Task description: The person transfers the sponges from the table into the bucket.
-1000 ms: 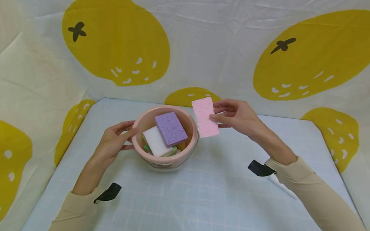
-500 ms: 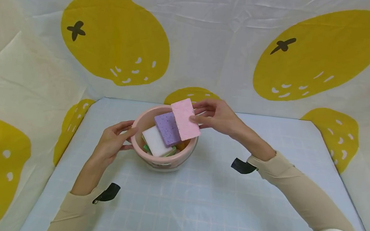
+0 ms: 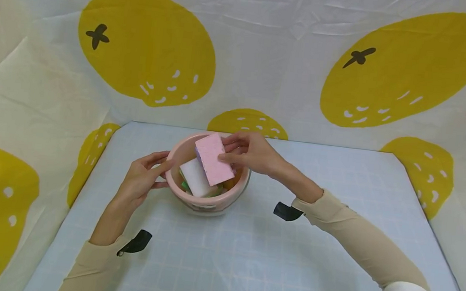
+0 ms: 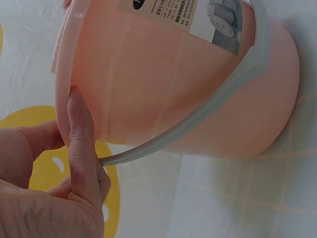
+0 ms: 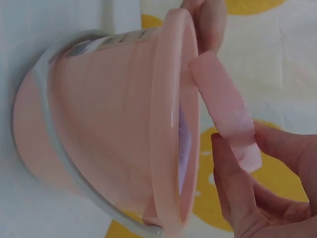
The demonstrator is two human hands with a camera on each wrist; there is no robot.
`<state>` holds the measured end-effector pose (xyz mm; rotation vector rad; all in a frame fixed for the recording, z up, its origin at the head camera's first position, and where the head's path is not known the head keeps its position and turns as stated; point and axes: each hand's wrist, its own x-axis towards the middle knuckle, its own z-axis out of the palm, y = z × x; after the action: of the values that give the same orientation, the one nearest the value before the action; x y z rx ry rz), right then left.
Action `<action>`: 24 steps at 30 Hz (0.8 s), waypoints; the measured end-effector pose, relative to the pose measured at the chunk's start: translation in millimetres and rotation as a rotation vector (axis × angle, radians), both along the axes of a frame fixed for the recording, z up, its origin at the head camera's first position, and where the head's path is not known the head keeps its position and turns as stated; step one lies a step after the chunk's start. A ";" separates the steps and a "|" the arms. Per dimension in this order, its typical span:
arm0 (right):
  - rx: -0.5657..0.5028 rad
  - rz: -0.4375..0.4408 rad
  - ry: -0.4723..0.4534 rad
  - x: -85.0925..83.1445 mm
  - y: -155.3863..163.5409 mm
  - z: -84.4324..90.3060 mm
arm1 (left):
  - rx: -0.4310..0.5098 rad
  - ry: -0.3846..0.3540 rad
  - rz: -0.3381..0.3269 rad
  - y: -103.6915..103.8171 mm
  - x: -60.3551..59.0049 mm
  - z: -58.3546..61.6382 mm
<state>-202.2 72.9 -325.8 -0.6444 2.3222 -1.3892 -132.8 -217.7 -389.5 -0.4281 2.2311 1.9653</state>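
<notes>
The right hand point(image 3: 246, 152) pinches a pink sponge point(image 3: 212, 158) over the bucket point(image 3: 203, 199); the left hand point(image 3: 140, 181) grips its rim. Next: release.

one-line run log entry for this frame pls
left hand: holds pink bucket rim | right hand: pinches pink sponge over bucket mouth | inside: white sponge | surface: grid mat

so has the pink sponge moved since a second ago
Yes. The right hand carried the pink sponge leftward, from beside the pink bucket to over its opening.
</notes>
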 end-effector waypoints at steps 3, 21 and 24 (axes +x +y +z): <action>-0.006 0.018 -0.026 1.8 -8.8 -3.9 | 0.004 0.004 -0.003 -0.2 0.0 -0.3; 0.108 0.158 0.241 8.2 -45.3 -20.8 | 0.006 -0.020 0.008 1.0 -2.7 0.3; 0.129 0.160 0.279 9.2 -48.1 -22.2 | 0.008 -0.025 0.006 0.3 -3.0 0.3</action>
<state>-193.0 24.8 -347.9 -1.0144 2.4817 -1.1285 -135.8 -217.4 -389.2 -0.4565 2.2083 1.9601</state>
